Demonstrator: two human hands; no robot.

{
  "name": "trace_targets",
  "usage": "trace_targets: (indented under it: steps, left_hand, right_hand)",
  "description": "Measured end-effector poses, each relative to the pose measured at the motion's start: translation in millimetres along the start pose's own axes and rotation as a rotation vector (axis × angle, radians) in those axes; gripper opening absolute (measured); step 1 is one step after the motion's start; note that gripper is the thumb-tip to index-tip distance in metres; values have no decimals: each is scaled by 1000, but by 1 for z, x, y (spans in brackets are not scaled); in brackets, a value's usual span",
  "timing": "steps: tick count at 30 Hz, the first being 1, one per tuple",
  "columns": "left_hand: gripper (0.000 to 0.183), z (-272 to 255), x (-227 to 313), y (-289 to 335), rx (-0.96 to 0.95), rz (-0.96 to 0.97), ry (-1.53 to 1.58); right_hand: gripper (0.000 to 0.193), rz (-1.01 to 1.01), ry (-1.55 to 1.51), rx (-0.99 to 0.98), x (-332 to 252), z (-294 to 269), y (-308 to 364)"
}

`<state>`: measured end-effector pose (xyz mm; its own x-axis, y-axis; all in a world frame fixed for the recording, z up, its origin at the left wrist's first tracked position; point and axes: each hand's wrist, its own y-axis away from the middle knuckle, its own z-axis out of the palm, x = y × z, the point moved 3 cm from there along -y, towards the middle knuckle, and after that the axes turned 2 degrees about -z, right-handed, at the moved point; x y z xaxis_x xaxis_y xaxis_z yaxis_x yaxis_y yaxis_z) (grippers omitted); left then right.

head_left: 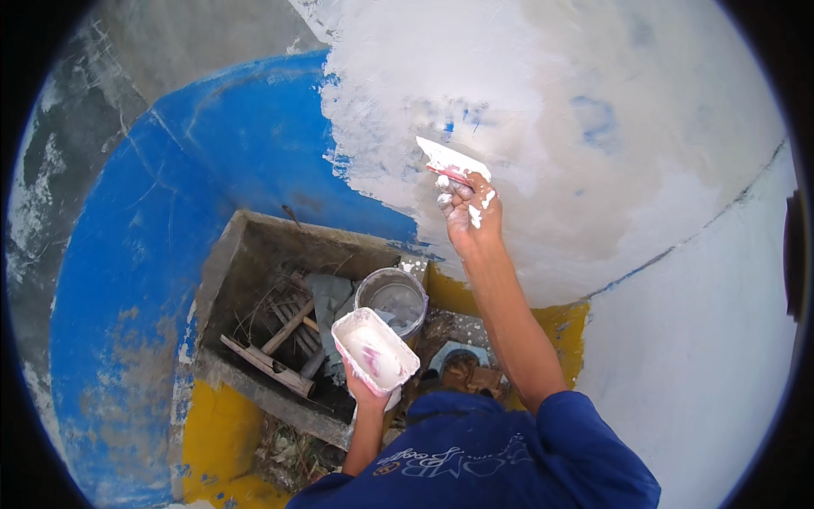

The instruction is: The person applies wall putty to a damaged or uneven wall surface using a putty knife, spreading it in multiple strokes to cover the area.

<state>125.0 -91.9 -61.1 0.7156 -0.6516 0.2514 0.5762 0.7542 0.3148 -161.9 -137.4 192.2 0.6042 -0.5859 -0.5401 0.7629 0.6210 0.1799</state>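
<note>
My left hand (pixel 363 390) grips a rectangular plastic tub (pixel 397 381) from below and the side. White paste with pinkish streaks coats the tub's inside. My right hand (pixel 471 210), smeared with white, is raised before the wall with its fingers closed round a putty spreader (pixel 452 159). White filler covers most of the spreader's blade, and a reddish strip shows along its lower edge. Behind it the wall (pixel 543 76) carries a whitish coat with blue showing through in spots. Whether the blade touches the wall I cannot tell.
Left of the coated area the wall is blue (pixel 229 119), with yellow paint (pixel 222 428) lower down. A concrete trough (pixel 222 263) holds sticks, wood pieces (pixel 267 366) and a grey cloth (pixel 331 297). A round bucket (pixel 367 280) stands beside the tub.
</note>
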Motion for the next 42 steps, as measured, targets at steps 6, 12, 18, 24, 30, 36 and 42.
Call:
trace_targets:
  steps: [6,12,18,24,30,36,42]
  left_hand:
    - [63,5,-4,-4,-31,-19,-60]
    - [63,3,-7,-3,-6,-24,-34]
    - [63,4,-10,-3,-13,-30,-9]
    - [62,3,-11,-2,-27,-47,3]
    - [63,3,-6,3,-34,-54,6]
    - [62,5,-11,1,-16,-64,6]
    - [60,10,-10,-1,-37,-87,20]
  right_hand:
    - [13,-84,47,223,4,-36,-30]
    - [18,-255,249,18,-61,26,1]
    - [7,-249,224,102,-39,-18,10]
    - [20,-222,306,111,-74,6,-4]
    - [23,-489,613,-86,-102,13,19]
    - [28,-529,471,-132,-88,-70,-7]
    - [25,-411,258,-84,-82,-72,-6]
